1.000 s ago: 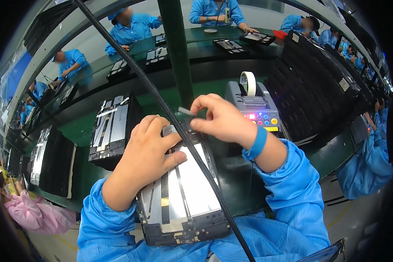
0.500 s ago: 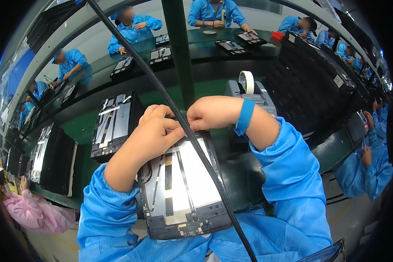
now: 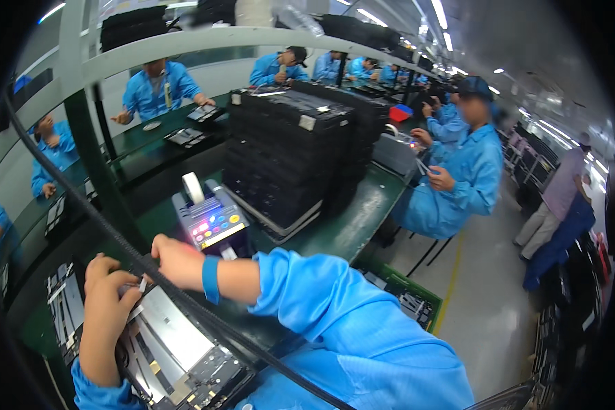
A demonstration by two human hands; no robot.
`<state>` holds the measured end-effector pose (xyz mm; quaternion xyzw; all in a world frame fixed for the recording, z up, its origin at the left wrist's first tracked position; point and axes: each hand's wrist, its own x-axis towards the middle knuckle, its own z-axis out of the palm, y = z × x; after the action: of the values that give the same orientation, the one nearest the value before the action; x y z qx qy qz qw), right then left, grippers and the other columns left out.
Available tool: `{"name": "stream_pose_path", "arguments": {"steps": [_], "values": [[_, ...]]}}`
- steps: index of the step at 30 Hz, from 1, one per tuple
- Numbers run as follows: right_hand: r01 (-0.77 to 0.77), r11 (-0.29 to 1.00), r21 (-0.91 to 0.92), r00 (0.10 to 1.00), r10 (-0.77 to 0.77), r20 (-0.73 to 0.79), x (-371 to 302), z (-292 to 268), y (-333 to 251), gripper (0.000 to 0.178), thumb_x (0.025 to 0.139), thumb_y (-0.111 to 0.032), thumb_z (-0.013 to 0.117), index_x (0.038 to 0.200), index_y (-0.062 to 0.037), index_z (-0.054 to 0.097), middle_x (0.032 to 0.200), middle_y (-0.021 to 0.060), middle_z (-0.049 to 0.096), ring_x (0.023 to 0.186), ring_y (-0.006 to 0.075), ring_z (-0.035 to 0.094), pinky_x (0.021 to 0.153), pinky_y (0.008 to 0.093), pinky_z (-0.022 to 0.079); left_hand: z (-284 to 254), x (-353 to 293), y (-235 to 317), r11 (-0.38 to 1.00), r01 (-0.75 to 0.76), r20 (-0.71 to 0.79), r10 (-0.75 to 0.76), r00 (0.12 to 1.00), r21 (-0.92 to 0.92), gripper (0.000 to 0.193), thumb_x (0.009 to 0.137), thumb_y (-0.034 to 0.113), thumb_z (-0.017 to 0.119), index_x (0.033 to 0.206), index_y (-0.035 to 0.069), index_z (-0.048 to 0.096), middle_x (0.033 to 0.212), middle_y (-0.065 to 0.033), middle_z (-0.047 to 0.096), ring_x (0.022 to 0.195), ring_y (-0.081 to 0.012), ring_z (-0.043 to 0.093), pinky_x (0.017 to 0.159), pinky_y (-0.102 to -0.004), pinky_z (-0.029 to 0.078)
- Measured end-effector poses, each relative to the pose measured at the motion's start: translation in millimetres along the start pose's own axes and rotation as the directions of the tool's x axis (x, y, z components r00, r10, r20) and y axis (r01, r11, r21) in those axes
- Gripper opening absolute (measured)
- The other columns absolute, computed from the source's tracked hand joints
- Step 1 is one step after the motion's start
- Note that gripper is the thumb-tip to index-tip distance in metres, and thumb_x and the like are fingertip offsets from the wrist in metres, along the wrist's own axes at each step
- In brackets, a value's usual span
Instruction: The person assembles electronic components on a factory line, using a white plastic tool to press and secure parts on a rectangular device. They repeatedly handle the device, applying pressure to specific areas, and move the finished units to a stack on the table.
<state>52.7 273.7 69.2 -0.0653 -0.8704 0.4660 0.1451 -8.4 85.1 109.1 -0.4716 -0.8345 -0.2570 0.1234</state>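
Both hands meet at the far upper corner of an opened flat device panel [image 3: 174, 348], a dark frame with a silver metal plate and exposed circuit parts, which lies on the green counter [image 3: 352, 212] directly in front of the person, at the lower left of the view. The panel's long axis runs diagonally, from that upper-left corner near the hands down toward the person's body at the lower right. The left hand [image 3: 109, 301] lies flat on the panel's left edge with fingers curled over the corner, pressing rather than pinching; its grip is closed down on the frame. The right hand [image 3: 178, 260] comes across from the right, wrist wearing a blue band [image 3: 210, 279], and its fingertips pinch at a small pale sliver at the same corner, probably a piece of tape, though it is too small to be sure. So the panel lies beneath and toward the body from both grips, with the left hand nearer its middle. A black cable [image 3: 205, 318] crosses diagonally over the panel. Just beyond the right hand stands a tape dispenser machine [image 3: 208, 219] with coloured buttons and a white roll on top; behind it rises a stack of black trays [image 3: 287, 157]. Other people in blue coats work along the line.
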Motion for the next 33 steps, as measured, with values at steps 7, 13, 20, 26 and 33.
{"name": "stream_pose_path", "arguments": {"steps": [7, 13, 20, 26, 33], "values": [[0.168, 0.976, 0.139, 0.974, -0.186, 0.13, -114.0, -3.2, 31.5, 0.085, 0.09, -0.037, 0.059, 0.143, 0.0116, 0.014, 0.147, 0.0353, 0.017, 0.142, 0.0434, 0.014, 0.115, 0.043, 0.016, -11.5, -124.8, 15.3, 0.791, 0.278, -0.042, -0.357, 0.933, -0.545, 0.077, 0.081, 0.032, 0.053, 0.142, -0.007, 0.028, 0.145, -0.0253, 0.033, 0.137, -0.0361, 0.029, 0.113, -0.0438, 0.02], [0.053, 0.931, 0.361, 0.957, -0.15, 0.247, -130.7, 5.3, -9.5, 0.081, 0.095, -0.03, 0.052, 0.143, 0.0143, 0.004, 0.149, 0.0374, 0.006, 0.143, 0.0425, 0.003, 0.116, 0.0409, 0.008, 4.0, -172.7, 40.2, 0.543, 0.119, -0.083, -0.333, 0.939, -0.831, 0.103, 0.084, 0.066, 0.047, 0.149, -0.003, 0.008, 0.152, -0.0199, 0.02, 0.139, -0.0284, 0.026, 0.114, -0.0389, 0.019], [0.232, 0.902, 0.364, 0.886, -0.35, 0.303, -38.9, 11.4, -88.7, 0.069, 0.094, -0.023, 0.053, 0.141, 0.0117, 0.016, 0.133, 0.0235, 0.043, 0.125, 0.0275, 0.04, 0.106, 0.0358, 0.03, -72.1, -119.7, -14.0, 0.584, -0.055, -0.249, -0.257, 0.934, -0.81, 0.103, 0.084, 0.067, 0.05, 0.147, -0.007, 0.014, 0.149, -0.0228, 0.029, 0.135, -0.0291, 0.036, 0.111, -0.0385, 0.028], [0.131, 0.89, 0.437, 0.836, -0.336, 0.434, 67.0, 106.1, -108.3, 0.062, 0.094, -0.032, 0.056, 0.136, 0.0054, 0.029, 0.121, 0.0168, 0.054, 0.108, 0.0211, 0.054, 0.095, 0.0308, 0.042, -90.6, -129.1, -154.2, 0.561, 0.007, -0.252, -0.383, 0.888, -0.828, 0.076, 0.096, 0.053, 0.041, 0.148, 0.001, 0.023, 0.155, -0.0166, 0.02, 0.143, -0.0239, 0.019, 0.115, -0.033, 0.014], [0.062, 0.973, 0.221, 0.873, -0.16, 0.461, 104.8, 168.3, -70.0, 0.073, 0.091, -0.039, 0.06, 0.13, 0.015, 0.029, 0.123, 0.0275, 0.054, 0.115, 0.0332, 0.055, 0.098, 0.0345, 0.042, -66.2, -128.0, -197.1, 0.343, 0.179, -0.054, -0.573, 0.818, -0.922, 0.088, 0.09, 0.067, 0.038, 0.148, 0.002, 0.025, 0.152, -0.016, 0.028, 0.139, -0.025, 0.029, 0.114, -0.034, 0.018]]}}
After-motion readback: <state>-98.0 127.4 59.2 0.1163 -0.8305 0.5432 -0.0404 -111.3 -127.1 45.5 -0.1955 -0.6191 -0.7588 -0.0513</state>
